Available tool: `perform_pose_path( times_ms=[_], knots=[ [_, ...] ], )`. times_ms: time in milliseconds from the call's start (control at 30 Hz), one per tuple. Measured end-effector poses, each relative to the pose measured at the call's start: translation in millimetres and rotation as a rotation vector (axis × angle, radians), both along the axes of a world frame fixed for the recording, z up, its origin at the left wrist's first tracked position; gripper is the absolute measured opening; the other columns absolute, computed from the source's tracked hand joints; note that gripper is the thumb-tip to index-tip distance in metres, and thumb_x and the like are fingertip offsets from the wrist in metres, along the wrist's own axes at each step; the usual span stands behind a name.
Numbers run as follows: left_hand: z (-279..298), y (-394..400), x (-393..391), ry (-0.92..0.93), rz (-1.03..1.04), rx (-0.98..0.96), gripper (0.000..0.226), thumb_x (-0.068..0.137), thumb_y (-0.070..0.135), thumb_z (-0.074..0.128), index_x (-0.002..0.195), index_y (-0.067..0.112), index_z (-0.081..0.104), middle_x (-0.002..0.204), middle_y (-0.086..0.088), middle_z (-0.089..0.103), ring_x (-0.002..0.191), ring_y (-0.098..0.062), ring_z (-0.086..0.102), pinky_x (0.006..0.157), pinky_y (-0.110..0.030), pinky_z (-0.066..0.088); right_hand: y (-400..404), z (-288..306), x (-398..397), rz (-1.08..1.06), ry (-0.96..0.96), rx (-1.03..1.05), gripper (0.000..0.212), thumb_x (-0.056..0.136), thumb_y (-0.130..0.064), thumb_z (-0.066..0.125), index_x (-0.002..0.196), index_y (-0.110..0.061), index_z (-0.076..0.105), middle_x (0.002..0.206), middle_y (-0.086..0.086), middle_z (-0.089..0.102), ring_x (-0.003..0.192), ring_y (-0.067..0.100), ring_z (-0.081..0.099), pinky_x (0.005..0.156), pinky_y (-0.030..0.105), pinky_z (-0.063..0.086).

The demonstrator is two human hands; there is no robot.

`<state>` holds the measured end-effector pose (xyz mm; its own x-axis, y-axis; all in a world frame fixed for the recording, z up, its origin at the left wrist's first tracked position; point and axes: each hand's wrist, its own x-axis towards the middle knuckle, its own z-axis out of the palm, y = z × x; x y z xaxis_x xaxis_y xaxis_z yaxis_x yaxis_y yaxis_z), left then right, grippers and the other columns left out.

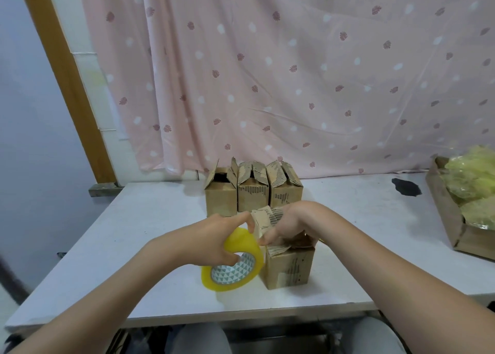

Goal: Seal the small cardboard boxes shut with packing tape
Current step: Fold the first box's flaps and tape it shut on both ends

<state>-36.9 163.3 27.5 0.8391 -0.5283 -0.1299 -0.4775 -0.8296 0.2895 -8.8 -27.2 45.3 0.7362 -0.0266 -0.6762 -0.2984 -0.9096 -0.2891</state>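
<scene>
The step in hand appears to be drawing tape onto the near box, which stands on the white surface and serves as the landmark here. Its top flaps are raised and ragged, not yet folded flat.

The left hand grips the yellow tape roll just left of the box, fingers curled over the rim, the forefinger stretched toward the flaps. The right hand rests on top of the box, its fingers bent down and pinching at the roll-side flap edge; whether a free tape end lies under them cannot be told (clear tape is hard to see at this range).

Behind the box stand three further boxes in a row, flaps open, none visibly sealed. Far right of the box lies a cardboard tray of yellowish plastic material.

Next move, by judgement: press the flaps flat with the right hand, anchor the tape end on the box wall, then carry the roll across the seam.
</scene>
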Motion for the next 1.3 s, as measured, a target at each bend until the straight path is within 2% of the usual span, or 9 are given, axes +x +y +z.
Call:
perform_pose_path(
  times_ms=[267,367,467,600,767,833,900,967,1300],
  knots=[
    [0,6,-4,-0.003,-0.001,-0.008,0.051,0.084,0.023,0.073,0.12,0.043,0.043,0.097,-0.004,0.056,0.081,-0.021,0.059,0.065,-0.039,0.053,-5,-8,-4,-0.056,-0.142,0.078,0.084,0.069,-0.053,0.073,0.137,-0.012,0.046,0.135,0.013,0.05,0.117,0.033,0.054,0.099,0.044,0.049],
    [0,8,-3,-0.022,-0.004,0.009,0.051,0.083,0.023,0.072,0.122,0.043,0.046,0.095,-0.003,0.057,0.073,-0.019,0.056,0.063,-0.037,0.051,-14,-9,-5,-0.099,-0.177,0.148,0.054,0.079,-0.046,0.071,0.116,-0.013,0.049,0.118,0.01,0.05,0.105,0.028,0.053,0.086,0.034,0.048],
    [4,10,-2,-0.035,-0.008,0.047,0.054,0.085,0.022,0.07,0.128,0.046,0.049,0.102,-0.007,0.06,0.08,-0.02,0.059,0.068,-0.039,0.054,-25,-10,-6,-0.157,-0.202,0.226,0.05,0.072,-0.044,0.078,0.102,-0.011,0.056,0.101,0.009,0.057,0.086,0.025,0.057,0.073,0.032,0.049],
    [10,7,-3,-0.048,-0.029,0.055,0.058,0.086,0.022,0.068,0.134,0.049,0.05,0.102,-0.007,0.06,0.079,-0.015,0.055,0.068,-0.033,0.051,-38,-10,-12,-0.237,-0.218,0.361,0.041,0.077,-0.036,0.078,0.084,-0.011,0.047,0.088,0.008,0.057,0.081,0.025,0.059,0.071,0.033,0.051],
    [13,8,-4,-0.066,-0.067,0.135,0.076,0.09,0.017,0.063,0.145,0.06,0.034,0.112,0.002,0.057,0.102,-0.019,0.051,0.084,-0.039,0.051,-57,-16,-16,-0.347,-0.192,0.52,0.044,0.074,-0.037,0.079,0.095,-0.009,0.053,0.069,0.002,0.047,0.047,0.013,0.042,0.045,0.02,0.037],
    [13,7,-6,-0.041,-0.08,0.104,0.077,0.091,0.018,0.061,0.143,0.064,0.029,0.112,0.002,0.056,0.099,-0.016,0.051,0.081,-0.036,0.051,-63,-23,-17,-0.402,-0.156,0.617,0.062,0.061,-0.037,0.084,0.105,-0.005,0.055,0.073,0.005,0.05,0.053,0.016,0.047,0.055,0.021,0.045],
    [14,6,-8,-0.04,-0.097,0.042,0.079,0.091,0.016,0.061,0.138,0.069,0.027,0.113,0.003,0.055,0.094,-0.015,0.053,0.078,-0.035,0.052,-70,-30,-20,-0.444,-0.129,0.713,0.086,0.045,-0.036,0.087,0.116,0.0,0.054,0.09,0.013,0.056,0.075,0.026,0.056,0.083,0.037,0.056],
    [16,7,-7,-0.062,-0.096,-0.033,0.075,0.088,0.014,0.062,0.131,0.067,0.032,0.116,0.009,0.053,0.094,-0.012,0.052,0.074,-0.032,0.051,-75,-34,-23,-0.475,-0.132,0.792,0.094,0.041,-0.032,0.088,0.121,0.002,0.053,0.098,0.016,0.056,0.086,0.029,0.056,0.096,0.052,0.05],
    [18,0,-1,-0.084,-0.093,0.1,0.061,0.093,0.016,0.063,0.133,0.059,0.047,0.109,0.012,0.049,0.103,-0.009,0.043,0.082,-0.026,0.04,-85,-36,-31,-0.467,-0.131,0.837,0.091,0.044,-0.033,0.087,0.122,0.002,0.055,0.104,0.02,0.063,0.091,0.033,0.064,0.089,0.051,0.055]
  ],
)
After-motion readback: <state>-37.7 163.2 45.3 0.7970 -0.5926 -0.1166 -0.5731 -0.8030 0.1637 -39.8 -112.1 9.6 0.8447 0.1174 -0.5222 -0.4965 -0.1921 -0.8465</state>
